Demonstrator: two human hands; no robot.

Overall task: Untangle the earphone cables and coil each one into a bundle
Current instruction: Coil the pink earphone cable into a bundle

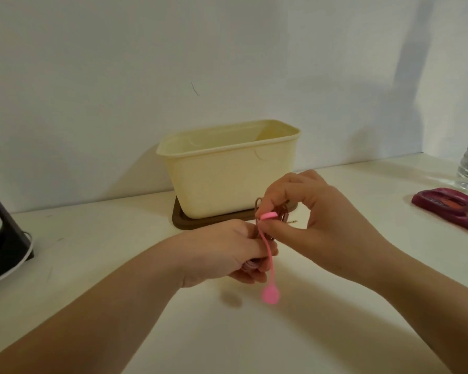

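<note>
— Brownish earphone cable (284,215), coiled: where is it?
— Between both hands, above the table (254,333). The left hand (227,252) grips the bundle's lower part. The right hand (316,217) pinches the upper end of a pink strap (266,249) against the coils.
— And the strap's other end?
— Its round tab hangs free below the left hand.
— Surroundings?
— A cream box (227,184) on a brown lid (189,221) stands just beyond the hands. A dark pink case (449,206) lies to their right.

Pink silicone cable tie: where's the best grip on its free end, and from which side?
Probably pinch the round disc of the pink silicone cable tie from below or the right: it dangles free under the left hand, while the right hand pinches the tie's top at the coiled brown earphone cable.
</note>
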